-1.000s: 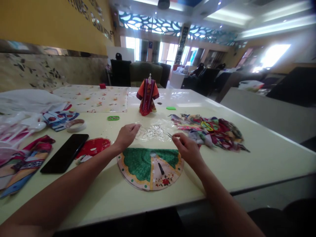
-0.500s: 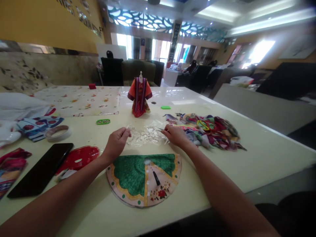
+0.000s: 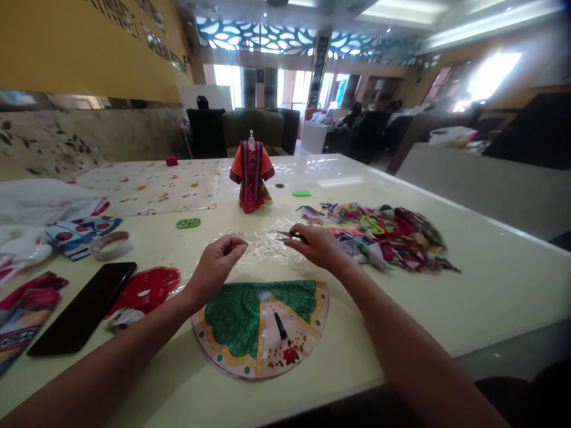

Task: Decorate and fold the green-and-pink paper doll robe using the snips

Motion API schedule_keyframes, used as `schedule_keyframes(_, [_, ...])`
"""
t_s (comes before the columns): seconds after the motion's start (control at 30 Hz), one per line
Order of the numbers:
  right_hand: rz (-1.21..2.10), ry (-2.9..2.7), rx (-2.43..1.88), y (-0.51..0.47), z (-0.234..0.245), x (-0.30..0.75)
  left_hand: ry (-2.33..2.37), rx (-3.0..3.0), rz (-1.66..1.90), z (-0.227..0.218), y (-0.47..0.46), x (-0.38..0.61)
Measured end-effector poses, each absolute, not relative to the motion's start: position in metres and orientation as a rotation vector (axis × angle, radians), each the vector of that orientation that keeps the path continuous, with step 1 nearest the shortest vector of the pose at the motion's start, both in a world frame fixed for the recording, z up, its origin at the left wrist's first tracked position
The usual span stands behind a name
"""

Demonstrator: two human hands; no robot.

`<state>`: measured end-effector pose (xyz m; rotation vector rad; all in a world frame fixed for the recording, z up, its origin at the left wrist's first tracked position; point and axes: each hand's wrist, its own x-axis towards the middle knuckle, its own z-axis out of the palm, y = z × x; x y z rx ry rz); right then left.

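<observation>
My right hand [image 3: 314,242] grips small scissors [image 3: 284,236], whose pointed metal blades stand slightly apart and aim left. Across from them my left hand [image 3: 222,260] is closed in a pinch; whatever lies between its fingertips is too small to make out. Between and beyond both hands lies a heap of clear plastic scraps [image 3: 266,248]. Nearer me, a half-round fabric piece [image 3: 234,315] rests flat, green with a pink-and-gold border and a floral panel. On that panel sits a short black strip [image 3: 280,326].
A small dress form in a red-orange robe [image 3: 251,175] stands behind the scraps. Fabric scraps [image 3: 392,238] are piled at right. Leftward lie a black phone [image 3: 84,309], a tape roll [image 3: 111,245], a red plastic piece [image 3: 149,285] and a green tin [image 3: 188,223].
My left hand has moved slightly right and nearer the scissors. The scissors' blades show wider apart. The camera view has shifted a little.
</observation>
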<state>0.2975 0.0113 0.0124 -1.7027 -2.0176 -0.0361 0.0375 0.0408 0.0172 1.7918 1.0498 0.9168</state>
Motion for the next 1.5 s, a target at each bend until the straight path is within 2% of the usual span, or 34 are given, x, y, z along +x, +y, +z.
schedule_keyframes(0.23, [-0.19,-2.115,-1.468,-0.006,0.022,0.273,0.947,1.701,0.756,0.021,0.03,0.055])
schedule_keyframes(0.43, [-0.26,-2.171,-1.438,-0.01,0.02,0.267,0.919,1.715,0.806,0.025,0.029,0.067])
schedule_keyframes(0.6, [-0.302,-2.103,-1.586,-0.01,0.03,0.282,0.988,1.617,0.996,0.025,0.041,0.066])
schedule_keyframes(0.73, [-0.134,-2.02,-1.791,-0.005,0.038,0.309,0.994,1.57,0.98,0.022,0.055,0.067])
schedule_keyframes(0.9, [0.105,-2.178,-1.994,0.004,0.03,0.325,0.991,2.142,0.815,0.005,0.061,0.08])
schedule_keyframes(1.03, [0.105,-2.268,-2.037,0.009,0.021,0.32,0.691,2.503,0.634,-0.01,0.059,0.089])
schedule_keyframes(1.27, [0.056,-2.314,-2.148,0.013,0.015,0.312,0.524,2.681,0.423,-0.019,0.055,0.087])
schedule_keyframes(1.5, [-0.012,-2.291,-2.223,0.013,0.013,0.306,0.524,2.727,0.407,-0.023,0.055,0.086])
